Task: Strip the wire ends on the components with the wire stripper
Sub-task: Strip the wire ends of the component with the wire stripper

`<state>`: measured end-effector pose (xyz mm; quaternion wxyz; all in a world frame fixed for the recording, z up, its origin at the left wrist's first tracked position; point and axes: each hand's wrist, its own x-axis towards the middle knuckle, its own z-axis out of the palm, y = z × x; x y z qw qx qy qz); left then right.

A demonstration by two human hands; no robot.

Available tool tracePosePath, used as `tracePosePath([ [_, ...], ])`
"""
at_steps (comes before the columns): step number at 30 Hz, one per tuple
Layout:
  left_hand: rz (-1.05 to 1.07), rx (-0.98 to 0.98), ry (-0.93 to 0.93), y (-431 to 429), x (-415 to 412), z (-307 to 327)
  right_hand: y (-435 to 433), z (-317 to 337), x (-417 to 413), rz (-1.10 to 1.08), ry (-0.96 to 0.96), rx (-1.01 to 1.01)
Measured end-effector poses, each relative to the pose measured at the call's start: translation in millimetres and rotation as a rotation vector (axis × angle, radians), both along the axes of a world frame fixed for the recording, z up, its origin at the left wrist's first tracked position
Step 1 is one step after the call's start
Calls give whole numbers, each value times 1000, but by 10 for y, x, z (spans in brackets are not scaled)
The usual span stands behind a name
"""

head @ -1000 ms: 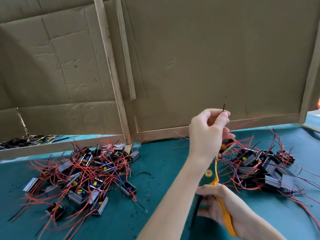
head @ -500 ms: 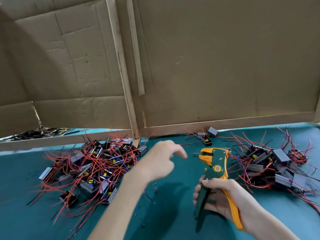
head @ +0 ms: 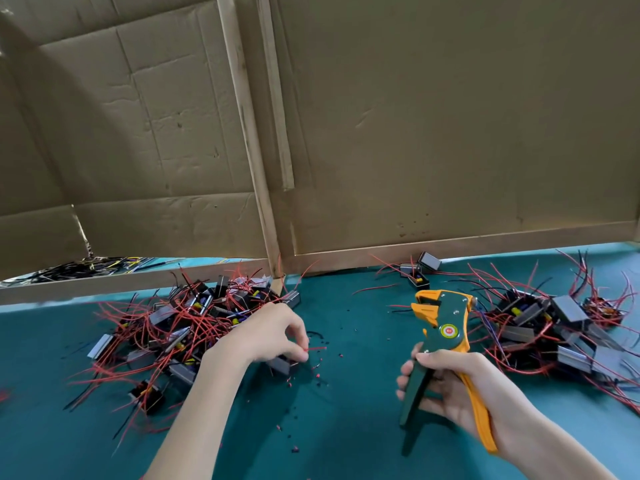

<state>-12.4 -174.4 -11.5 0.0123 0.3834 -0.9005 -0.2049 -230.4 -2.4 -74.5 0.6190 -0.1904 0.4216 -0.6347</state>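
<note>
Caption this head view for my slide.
Left hand pinches a red wire beside the component pile; right hand holds the wire stripper.

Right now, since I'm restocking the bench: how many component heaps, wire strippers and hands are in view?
Component heaps: 3 (left heap, right heap, small cluster by the cardboard)
Wire stripper: 1, held in the right hand
Hands: 2 (the left hand pinches a red wire)
Total: 6

Teal table [head: 346, 427]: L component pile [head: 180, 327], R component pile [head: 561, 327], insulation bits [head: 318, 375].
</note>
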Motion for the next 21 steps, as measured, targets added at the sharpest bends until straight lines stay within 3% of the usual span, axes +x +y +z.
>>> tracePosePath([
  [5,-6,271,306,49,-78,-58,-6,-7,-3,1,-5,-14],
  [13,28,366,926,228,-326,-82,8,33,23,12,8,-48],
  [21,-41,364,1004,394,-389,138,80,167,84,165,144,-203],
])
